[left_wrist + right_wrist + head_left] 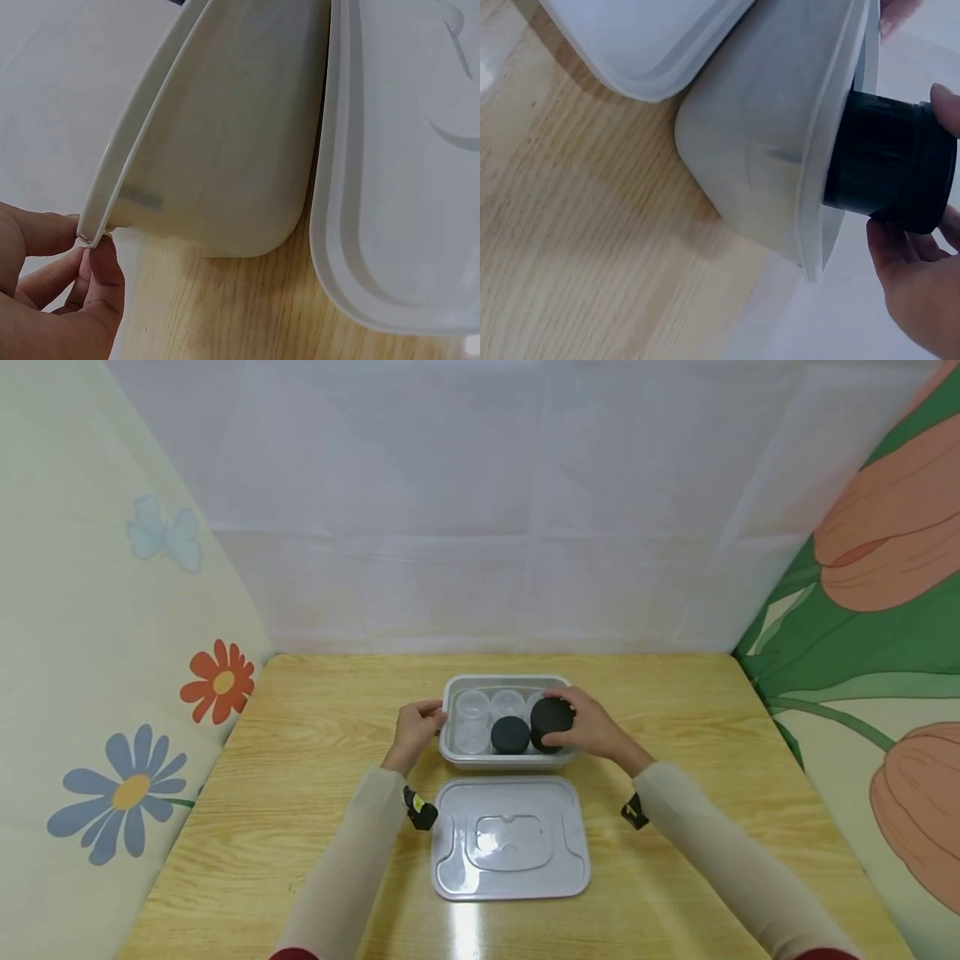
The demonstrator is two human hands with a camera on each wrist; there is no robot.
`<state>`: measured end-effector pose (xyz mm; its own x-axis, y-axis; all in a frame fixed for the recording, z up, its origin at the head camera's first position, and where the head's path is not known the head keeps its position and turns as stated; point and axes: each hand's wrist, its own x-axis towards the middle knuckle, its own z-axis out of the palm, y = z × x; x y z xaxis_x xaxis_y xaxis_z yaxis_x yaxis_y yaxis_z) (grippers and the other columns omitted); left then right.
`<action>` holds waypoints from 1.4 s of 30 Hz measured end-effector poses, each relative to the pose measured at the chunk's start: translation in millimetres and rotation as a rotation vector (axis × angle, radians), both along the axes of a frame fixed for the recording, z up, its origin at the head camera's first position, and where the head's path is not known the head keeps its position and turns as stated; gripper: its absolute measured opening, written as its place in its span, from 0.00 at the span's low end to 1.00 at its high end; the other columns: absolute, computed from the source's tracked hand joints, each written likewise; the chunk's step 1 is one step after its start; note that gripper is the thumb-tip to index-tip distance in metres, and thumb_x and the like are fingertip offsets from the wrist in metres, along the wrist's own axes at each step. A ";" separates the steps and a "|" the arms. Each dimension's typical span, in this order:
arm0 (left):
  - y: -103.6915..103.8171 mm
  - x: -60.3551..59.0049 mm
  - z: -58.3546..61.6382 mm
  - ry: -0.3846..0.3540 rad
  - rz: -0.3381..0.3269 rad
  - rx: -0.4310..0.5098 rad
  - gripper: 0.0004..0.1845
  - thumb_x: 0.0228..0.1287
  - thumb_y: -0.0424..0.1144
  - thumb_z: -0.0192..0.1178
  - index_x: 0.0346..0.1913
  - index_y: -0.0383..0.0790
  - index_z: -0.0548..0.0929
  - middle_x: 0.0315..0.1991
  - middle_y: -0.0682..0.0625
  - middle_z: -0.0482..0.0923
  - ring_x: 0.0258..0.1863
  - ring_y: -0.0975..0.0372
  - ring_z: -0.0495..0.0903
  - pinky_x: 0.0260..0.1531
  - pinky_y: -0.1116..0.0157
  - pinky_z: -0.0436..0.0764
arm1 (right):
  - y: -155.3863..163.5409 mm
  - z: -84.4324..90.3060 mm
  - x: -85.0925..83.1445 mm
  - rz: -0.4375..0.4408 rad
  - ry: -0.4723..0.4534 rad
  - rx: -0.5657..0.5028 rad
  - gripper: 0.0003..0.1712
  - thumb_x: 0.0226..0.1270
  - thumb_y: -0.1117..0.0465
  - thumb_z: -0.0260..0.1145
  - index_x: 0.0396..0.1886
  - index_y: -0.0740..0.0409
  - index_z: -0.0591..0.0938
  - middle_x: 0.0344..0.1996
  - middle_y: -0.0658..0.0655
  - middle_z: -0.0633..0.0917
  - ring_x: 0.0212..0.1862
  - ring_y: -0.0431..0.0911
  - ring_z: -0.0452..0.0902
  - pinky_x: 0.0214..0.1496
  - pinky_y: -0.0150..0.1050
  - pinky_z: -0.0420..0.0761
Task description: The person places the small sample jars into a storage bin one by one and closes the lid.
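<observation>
A white plastic container (507, 762) stands on the table with several clear round jars (473, 737) and a black-lidded jar (510, 736) inside. My left hand (417, 728) pinches the container's left rim between thumb and fingers, as the left wrist view shows up close. At the right end, my right hand (592, 727) grips a black jar (889, 161) by its upper part. In the right wrist view this jar stands partly above the container's rim, its lower end hidden behind the wall. Part of the clear jars at the back right is hidden by the right hand and its jar.
A white lid (510, 877) lies flat on the wooden table (300, 843), directly in front of the container. A white cloth (465, 527) hangs behind the table. Printed flower panels (135, 693) flank both sides.
</observation>
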<state>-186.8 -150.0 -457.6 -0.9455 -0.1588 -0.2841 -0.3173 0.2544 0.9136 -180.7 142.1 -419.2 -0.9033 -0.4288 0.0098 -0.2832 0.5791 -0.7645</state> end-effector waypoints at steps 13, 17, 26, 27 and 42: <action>-1.1 -1.8 -0.8 0.007 0.000 -0.002 0.17 0.66 0.29 0.55 0.57 0.29 0.77 0.45 0.40 0.78 0.39 0.61 0.76 0.36 0.72 0.80 | 3.0 -18.0 2.1 0.008 -0.030 0.017 0.42 0.52 0.60 0.75 0.67 0.61 0.68 0.63 0.65 0.69 0.59 0.60 0.69 0.58 0.57 0.71; -1.0 -1.8 -1.7 0.019 0.002 -0.003 0.17 0.66 0.29 0.55 0.57 0.29 0.77 0.43 0.41 0.78 0.36 0.62 0.76 0.34 0.73 0.79 | 2.2 -19.3 3.7 0.017 0.015 0.011 0.42 0.51 0.61 0.75 0.66 0.63 0.69 0.61 0.66 0.71 0.57 0.60 0.71 0.56 0.56 0.73; 0.0 -0.7 -0.7 0.018 -0.006 -0.005 0.17 0.66 0.29 0.54 0.57 0.29 0.77 0.43 0.41 0.78 0.36 0.62 0.76 0.33 0.73 0.80 | 0.4 -25.7 6.1 0.016 0.091 0.052 0.41 0.47 0.61 0.77 0.63 0.64 0.71 0.59 0.66 0.74 0.57 0.59 0.72 0.57 0.55 0.73; 0.0 -0.8 -1.1 0.016 -0.004 -0.005 0.17 0.66 0.29 0.55 0.57 0.29 0.77 0.43 0.41 0.78 0.36 0.62 0.76 0.33 0.73 0.80 | 0.3 -25.6 6.4 0.014 0.085 0.045 0.41 0.46 0.61 0.77 0.62 0.64 0.72 0.59 0.66 0.74 0.58 0.59 0.71 0.58 0.55 0.72; -1.2 -2.9 -3.0 0.036 0.002 -0.006 0.17 0.65 0.28 0.55 0.56 0.27 0.77 0.41 0.41 0.78 0.34 0.64 0.75 0.31 0.74 0.79 | 0.9 -25.5 6.5 0.041 0.085 0.019 0.40 0.48 0.62 0.77 0.62 0.67 0.71 0.59 0.67 0.74 0.58 0.61 0.71 0.61 0.55 0.72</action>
<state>-189.7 -151.2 -460.5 -0.9547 -0.1627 -0.2493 -0.2851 0.2588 0.9229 -174.1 143.0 -444.7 -0.8814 -0.4660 0.0776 -0.3704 0.5798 -0.7257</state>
